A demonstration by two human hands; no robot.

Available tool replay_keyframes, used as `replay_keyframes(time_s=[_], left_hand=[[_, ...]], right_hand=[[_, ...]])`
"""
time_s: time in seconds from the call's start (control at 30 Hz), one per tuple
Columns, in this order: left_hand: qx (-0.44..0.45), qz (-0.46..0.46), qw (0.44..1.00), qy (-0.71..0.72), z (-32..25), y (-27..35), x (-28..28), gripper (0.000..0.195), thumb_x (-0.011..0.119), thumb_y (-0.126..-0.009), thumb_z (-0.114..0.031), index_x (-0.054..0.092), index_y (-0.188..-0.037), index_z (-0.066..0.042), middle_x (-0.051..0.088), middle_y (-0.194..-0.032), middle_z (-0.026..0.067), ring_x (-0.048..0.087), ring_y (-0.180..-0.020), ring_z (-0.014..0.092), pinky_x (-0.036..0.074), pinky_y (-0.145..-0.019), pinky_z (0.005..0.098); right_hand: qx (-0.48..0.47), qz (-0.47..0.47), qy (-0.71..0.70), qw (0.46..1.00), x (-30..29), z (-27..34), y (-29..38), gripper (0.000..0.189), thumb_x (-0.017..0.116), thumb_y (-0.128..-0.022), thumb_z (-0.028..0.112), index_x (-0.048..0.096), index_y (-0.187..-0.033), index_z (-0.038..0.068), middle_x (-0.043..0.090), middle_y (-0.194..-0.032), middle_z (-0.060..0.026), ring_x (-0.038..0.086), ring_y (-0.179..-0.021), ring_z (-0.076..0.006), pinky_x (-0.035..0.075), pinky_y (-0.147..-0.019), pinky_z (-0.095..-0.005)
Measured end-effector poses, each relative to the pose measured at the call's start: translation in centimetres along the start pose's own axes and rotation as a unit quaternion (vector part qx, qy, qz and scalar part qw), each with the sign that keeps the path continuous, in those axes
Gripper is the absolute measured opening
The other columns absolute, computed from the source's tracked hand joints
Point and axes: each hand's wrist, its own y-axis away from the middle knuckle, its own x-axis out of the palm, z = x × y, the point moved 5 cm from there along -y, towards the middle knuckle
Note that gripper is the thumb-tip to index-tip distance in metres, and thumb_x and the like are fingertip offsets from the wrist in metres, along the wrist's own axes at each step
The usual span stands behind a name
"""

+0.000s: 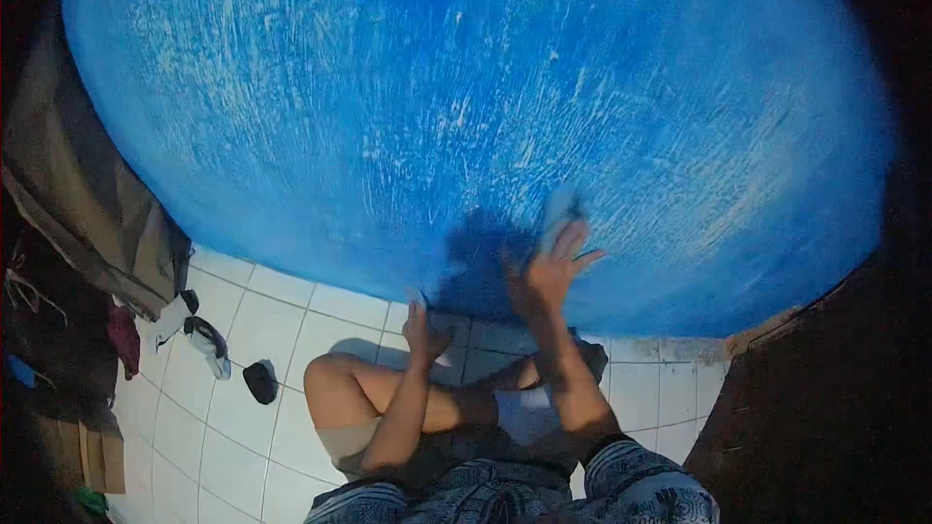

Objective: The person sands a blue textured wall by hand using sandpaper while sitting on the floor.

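A blue painted wall (378,51) with streaky, whitish rough patches curves across the view before me. My right hand (550,280) is raised to its lower part, fingers stretched out. Under those fingers a pale, flat pad (562,207) lies against the wall, blurred, so its material is unclear. My left hand (424,338) is lower, near the foot of the wall and above my bent leg. Something small and pale shows at its fingertips, too indistinct to name. A dark shadow falls on the wall between the two hands.
I sit cross-legged on a white tiled floor (233,422). To the left lie a black object (260,383), a black-and-white item (208,346) and a dark red cloth (125,340). Brown fabric (102,196) hangs by the wall's left edge, with a cardboard box (102,455) below.
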Motion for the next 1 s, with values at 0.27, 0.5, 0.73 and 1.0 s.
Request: replay_keyframes(time_s=[0.27, 0.5, 0.73, 1.0], left_hand=[[0.028, -0.034, 0.999, 0.005, -0.3, 0.0, -0.8, 0.112, 0.084, -0.058, -0.031, 0.019, -0.146, -0.007, 0.036, -0.142, 0.0275, 0.043, -0.124, 0.045, 0.039, -0.094, 0.0547], [-0.109, 0.053, 0.962, 0.244, 2.1, -0.4, 1.4, 0.111, 0.084, -0.058, -0.03, 0.019, -0.145, -0.005, 0.038, -0.141, 0.0269, 0.052, -0.114, 0.044, 0.046, -0.086, 0.0498], [0.118, -0.112, 0.983, -0.088, -2.1, 0.5, -1.8, 0.113, 0.087, -0.053, -0.028, 0.023, -0.144, -0.004, 0.046, -0.134, 0.0238, 0.057, -0.105, 0.042, 0.049, -0.078, 0.0482], [-0.046, 0.012, 0.998, -0.04, -0.5, -0.1, -0.8, 0.112, 0.087, -0.056, -0.032, 0.022, -0.145, -0.011, 0.039, -0.141, 0.0209, 0.044, -0.124, 0.038, 0.041, -0.092, 0.0516]], right_hand=[[-0.107, 0.174, -0.2, 0.958, 7.1, 2.7, 10.6, 0.071, 0.058, -0.08, 0.049, 0.049, -0.129, -0.002, 0.039, -0.141, -0.0257, 0.038, -0.124, -0.0464, 0.004, -0.101, -0.076], [0.022, -0.088, -0.052, 0.995, -2.1, -2.7, -3.2, 0.094, 0.049, -0.081, 0.066, 0.031, -0.14, -0.006, 0.028, -0.143, -0.0331, 0.019, -0.137, -0.0487, -0.009, -0.098, -0.0759], [-0.184, 0.16, 0.056, 0.968, 6.7, -0.7, 7.8, 0.085, 0.059, -0.08, 0.052, 0.029, -0.143, 0.004, 0.03, -0.143, -0.0258, 0.024, -0.135, -0.0456, 0.005, -0.1, -0.0774], [0.026, -0.029, 0.019, 0.999, -1.6, -5.8, 0.3, 0.091, 0.058, -0.082, 0.05, 0.025, -0.14, -0.012, 0.019, -0.147, -0.0336, 0.012, -0.139, -0.0487, -0.001, -0.101, -0.0755]])
